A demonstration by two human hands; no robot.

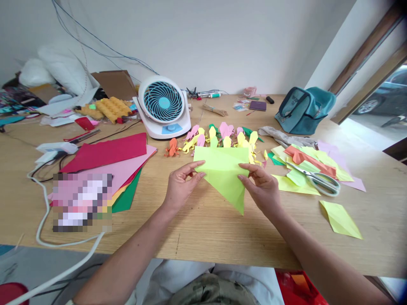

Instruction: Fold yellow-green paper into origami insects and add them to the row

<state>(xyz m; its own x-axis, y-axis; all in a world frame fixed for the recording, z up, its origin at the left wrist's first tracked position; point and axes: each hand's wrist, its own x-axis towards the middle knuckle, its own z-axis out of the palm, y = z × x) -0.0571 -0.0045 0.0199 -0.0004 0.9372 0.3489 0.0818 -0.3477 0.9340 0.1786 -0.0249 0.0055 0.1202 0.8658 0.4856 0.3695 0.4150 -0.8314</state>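
Observation:
A lime-green sheet of paper [224, 176] is held up over the front middle of the table, its top part a straight band and its lower part tapering to a point at the lower right. My left hand [184, 184] pinches its left edge between thumb and fingers. On the right edge, my right hand [261, 184] pinches it the same way. Just behind the sheet lie several folded paper figures [226, 130] in pink, yellow and green, with an orange one [172, 147] at their left end.
Coloured sheets [111, 152] and a white cable lie left. A fan [163, 108] stands behind them. Scissors [321, 180] rest on paper scraps at right, near a loose yellow-green piece [341, 219]. A teal bag [303, 110] sits back right.

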